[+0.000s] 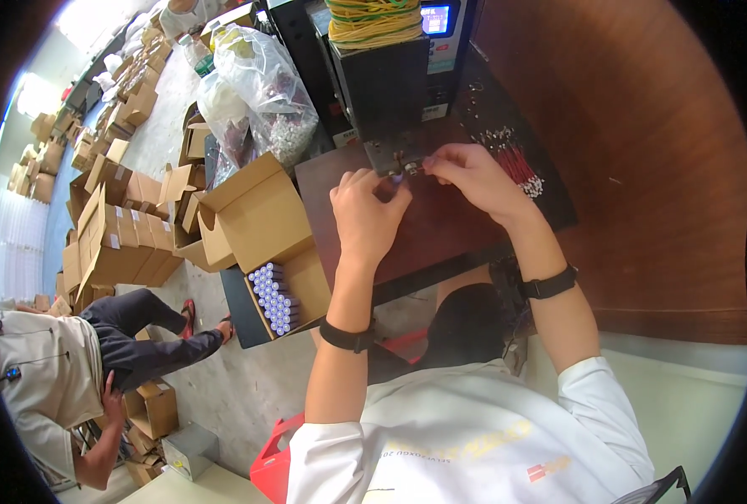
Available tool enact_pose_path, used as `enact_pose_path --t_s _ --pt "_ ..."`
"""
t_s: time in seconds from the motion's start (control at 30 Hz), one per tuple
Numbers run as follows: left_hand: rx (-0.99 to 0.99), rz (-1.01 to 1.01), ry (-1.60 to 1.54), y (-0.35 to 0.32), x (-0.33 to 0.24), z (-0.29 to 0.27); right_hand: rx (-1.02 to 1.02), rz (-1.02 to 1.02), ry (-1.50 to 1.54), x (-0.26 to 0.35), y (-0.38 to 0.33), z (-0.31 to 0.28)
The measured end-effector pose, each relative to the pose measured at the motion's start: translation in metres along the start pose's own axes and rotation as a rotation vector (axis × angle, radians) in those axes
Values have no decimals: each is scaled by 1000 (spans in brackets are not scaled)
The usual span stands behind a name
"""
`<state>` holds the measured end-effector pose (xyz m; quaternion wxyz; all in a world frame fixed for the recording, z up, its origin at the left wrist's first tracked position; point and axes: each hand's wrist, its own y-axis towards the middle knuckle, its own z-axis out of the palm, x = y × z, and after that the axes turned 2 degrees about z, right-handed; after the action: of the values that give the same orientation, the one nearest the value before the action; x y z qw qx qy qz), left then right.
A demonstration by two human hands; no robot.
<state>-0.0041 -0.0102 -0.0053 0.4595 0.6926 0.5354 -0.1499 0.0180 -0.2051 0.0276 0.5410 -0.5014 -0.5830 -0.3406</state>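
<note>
Cartons (50,160) at far left, lots, stacked and strewn deep into the room. I get a person in a beige shirt (46,361) lower left, dark trousers, red sandals (189,319). Pale grey floor (201,391) runs between them and the table. Red seat (274,466) at bottom, partly hidden by the wearer's white T-shirt (449,428). Table: red-brown board (331,206) on a darker top.

Over the board I see the left hand (367,206), thumb and fingers clamped on a small purple cylinder (398,180), mostly hidden, right at the metal tips (409,168) of a black machine (382,92). Yellow-green wire coil (373,21) on the machine, lit blue screen (435,19) just right of it. Right hand (466,172) next: thumb and forefinger together beside the tips; I can't tell what, if anything, they pinch. Right of that, red wires (516,160) with pale ends, spread on the dark top. Brown wood panel (642,168) curves up the right side.

Containers, left again: open carton (121,235) on the floor, flaps up, contents not readable to me; smaller open carton (152,409) below, same. Clear plastic bag (260,76) near the machine, small white pieces (289,139) in its bottom. Open cardboard box (256,206) just left of the board, lid back; I see purple cylinders (273,298) packed in rows at its left side, pale ends showing.
</note>
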Motion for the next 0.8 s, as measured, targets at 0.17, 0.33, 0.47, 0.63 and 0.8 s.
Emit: enact_pose_path --t_s 0.17,0.33,0.47,0.63,0.8 --pt "-14 48 19 -2 4 3 -6 20 -6 3 -1 -1" --pt "-26 56 27 -2 2 2 -30 15 -8 -1 2 -1" --pt "-32 44 25 -2 2 2 -72 29 -10 4 2 3" --pt "-24 35 45 -2 1 2 -37 8 25 2 0 -2" --pt "-22 38 36 -2 2 2 -36 17 48 5 -2 -2"
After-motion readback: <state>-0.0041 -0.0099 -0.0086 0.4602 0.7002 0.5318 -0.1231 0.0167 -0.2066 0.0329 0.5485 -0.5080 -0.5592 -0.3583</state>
